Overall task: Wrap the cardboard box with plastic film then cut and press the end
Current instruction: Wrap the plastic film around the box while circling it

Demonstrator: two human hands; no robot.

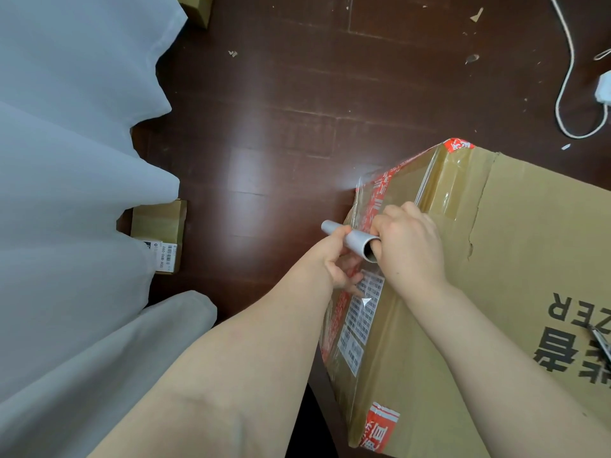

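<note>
A large brown cardboard box (pixel 515 259) with red tape and barcode labels stands on the dark wood floor at the right. A grey roll of plastic film (pixel 355 242) lies across the box's left upper edge. My left hand (pixel 337 262) grips the roll near its far end, and my right hand (pixel 408 241) holds its near open end with a finger inside the core. Clear plastic film (pixel 400 183) stretches from the roll over the box's far left corner.
White sheer curtains (pixel 76 193) hang along the left. A small cardboard box (pixel 158 234) with a label sits by the curtain, another small box (pixel 198 8) at the top. A white cable (pixel 568 77) and plug lie top right. A dark metal tool (pixel 600 342) rests on the box at right.
</note>
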